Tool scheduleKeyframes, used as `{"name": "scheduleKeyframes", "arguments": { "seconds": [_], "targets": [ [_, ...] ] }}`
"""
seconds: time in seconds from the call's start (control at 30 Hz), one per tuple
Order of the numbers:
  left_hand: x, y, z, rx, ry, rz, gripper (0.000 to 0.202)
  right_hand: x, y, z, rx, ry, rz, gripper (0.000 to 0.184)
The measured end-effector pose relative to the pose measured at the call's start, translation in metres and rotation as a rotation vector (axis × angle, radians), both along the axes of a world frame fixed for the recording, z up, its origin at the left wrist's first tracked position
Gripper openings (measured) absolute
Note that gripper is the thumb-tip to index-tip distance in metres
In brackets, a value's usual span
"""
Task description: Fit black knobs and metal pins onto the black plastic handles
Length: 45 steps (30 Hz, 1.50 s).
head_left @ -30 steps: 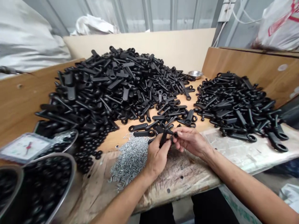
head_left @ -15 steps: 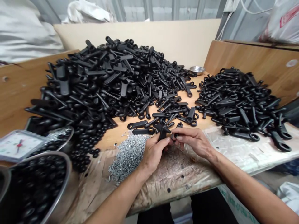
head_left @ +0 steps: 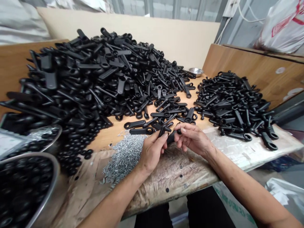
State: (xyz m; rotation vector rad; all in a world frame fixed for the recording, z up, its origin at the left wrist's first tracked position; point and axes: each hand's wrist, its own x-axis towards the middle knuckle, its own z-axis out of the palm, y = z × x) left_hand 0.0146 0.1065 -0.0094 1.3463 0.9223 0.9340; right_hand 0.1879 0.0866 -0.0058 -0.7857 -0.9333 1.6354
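My left hand [head_left: 153,150] is closed around a black plastic crank handle [head_left: 163,129], its upper end standing out above the thumb. My right hand [head_left: 193,139] pinches a small black round knob [head_left: 179,131] between thumb and fingertips, just right of the handle. The lower part of the handle lies between both hands and is partly hidden by fingers. Left of my left hand spreads a heap of small silver pins [head_left: 125,158]. Behind the hands lie several loose black crank handles [head_left: 141,130].
A large heap of black handles [head_left: 99,72] fills the back left, a smaller heap of handles with knobs [head_left: 234,104] the right. Black knobs [head_left: 73,152] lie beside a metal bowl [head_left: 57,177] at left. A small metal dish [head_left: 196,72] stands at the back.
The view has shifted right. The right hand has drawn slightly away from the handle with the knob in its fingertips, and the handle has turned in the left hand.
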Motion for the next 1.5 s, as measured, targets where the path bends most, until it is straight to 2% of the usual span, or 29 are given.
{"name": "scheduleKeyframes", "arguments": {
  "seconds": [0.1,0.27,0.4,0.63,0.9,1.2,1.3,1.43,1.5],
  "targets": [
    [0.0,-0.002,0.002,0.069,0.067,0.005,0.023,-0.003,0.001,-0.002,-0.018,0.028,-0.01,0.022],
    [0.003,-0.004,0.0,0.298,0.261,0.063,0.014,-0.011,0.001,-0.005,-0.051,0.061,-0.048,0.022],
    [0.007,-0.004,-0.003,0.442,0.375,0.087,0.02,-0.019,-0.001,-0.006,-0.053,0.073,-0.128,0.019],
    [0.009,-0.004,-0.009,0.514,0.505,0.128,0.024,-0.02,-0.001,-0.009,-0.049,0.124,-0.104,0.017],
    [0.009,-0.002,-0.016,0.684,0.653,0.211,0.031,-0.023,-0.003,-0.008,-0.075,0.12,-0.099,0.017],
    [0.008,-0.001,-0.016,0.816,0.749,0.206,0.026,-0.022,-0.003,-0.009,-0.099,0.094,-0.123,0.022],
    [0.008,0.0,-0.017,0.868,0.827,0.198,0.028,-0.023,-0.004,-0.011,-0.104,0.034,-0.178,0.022],
    [0.009,-0.002,-0.021,0.927,0.964,0.216,0.036,-0.026,-0.008,-0.012,0.022,-0.144,-0.34,0.021],
    [0.012,-0.004,-0.022,0.912,0.969,0.227,0.038,-0.026,-0.009,-0.011,0.011,-0.137,-0.369,0.021]
  ]
}}
